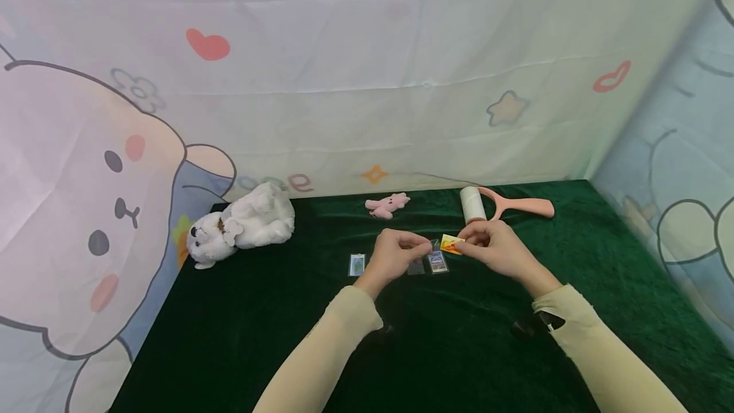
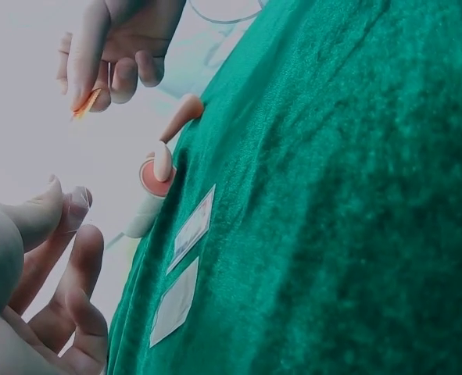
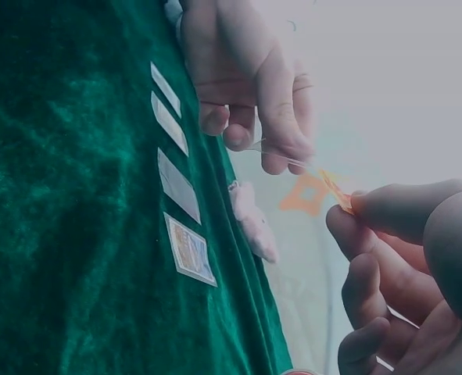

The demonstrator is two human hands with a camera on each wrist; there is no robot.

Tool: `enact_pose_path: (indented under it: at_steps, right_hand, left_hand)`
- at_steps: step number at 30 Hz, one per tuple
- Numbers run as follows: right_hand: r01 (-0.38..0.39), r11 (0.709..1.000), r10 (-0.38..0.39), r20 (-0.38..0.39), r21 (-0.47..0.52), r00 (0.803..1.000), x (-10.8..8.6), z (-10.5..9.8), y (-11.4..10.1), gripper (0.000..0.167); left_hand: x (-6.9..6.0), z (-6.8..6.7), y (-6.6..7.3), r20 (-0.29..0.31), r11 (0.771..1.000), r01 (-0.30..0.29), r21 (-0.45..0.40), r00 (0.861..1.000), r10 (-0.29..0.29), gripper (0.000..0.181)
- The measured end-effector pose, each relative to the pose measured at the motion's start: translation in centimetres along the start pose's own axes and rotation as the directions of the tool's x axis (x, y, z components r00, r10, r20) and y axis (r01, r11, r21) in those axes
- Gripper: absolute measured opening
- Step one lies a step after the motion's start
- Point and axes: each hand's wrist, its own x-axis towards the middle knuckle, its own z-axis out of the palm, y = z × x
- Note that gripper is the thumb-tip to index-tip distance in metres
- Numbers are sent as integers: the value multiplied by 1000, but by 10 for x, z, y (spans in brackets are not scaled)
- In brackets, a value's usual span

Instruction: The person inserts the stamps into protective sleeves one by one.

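My right hand (image 1: 496, 247) pinches a small yellow-orange card (image 1: 452, 245) between thumb and forefinger, above the table. Facing it, my left hand (image 1: 395, 253) holds a thin clear plastic sleeve (image 3: 281, 154) by its edge, between thumb and fingertips. In the right wrist view, the sleeve's free end is close to the card; whether they touch I cannot tell. Below lie a picture card (image 1: 438, 262) and a plain, greyish sleeve-like piece (image 1: 416, 268), side by side. Another blue picture card (image 1: 357, 265) lies left of my left hand. The right wrist view shows several such flat pieces in a row.
Dark green velvet cloth (image 1: 258, 324) covers the table. A white plush animal (image 1: 246, 222) lies at the back left, and a small pink plush toy (image 1: 387, 205) at the back middle. Behind my right hand is a lint roller (image 1: 518, 206). A printed curtain (image 1: 344, 81) hangs behind.
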Motion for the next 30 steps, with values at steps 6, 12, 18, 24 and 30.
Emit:
enact_pose_path:
  at_steps: [6, 12, 18, 24, 30]
  right_hand:
    - [-2, 1000, 2, 5, 1, 1000, 1, 1, 2, 15]
    - [-12, 1000, 12, 21, 12, 1000, 1, 0, 2, 17]
    - [-12, 1000, 12, 17, 1, 1000, 1, -1, -1, 16]
    - [-13, 1000, 13, 4, -28, 1000, 1, -1, -2, 15]
    - [-15, 1000, 15, -1, -27, 1000, 1, -2, -2, 16]
  left_hand:
    - [1, 0, 1, -9, 1000, 12, 0, 1000, -12, 14]
    - [-1, -1, 4, -12, 1000, 16, -10, 1000, -16, 14]
    - [0, 0, 3, -17, 1000, 6, -15, 1000, -7, 13]
    - [0, 0, 3, -27, 1000, 2, -20, 1000, -3, 14]
    - [0, 1, 4, -22, 999, 18, -31, 1000, -19, 14]
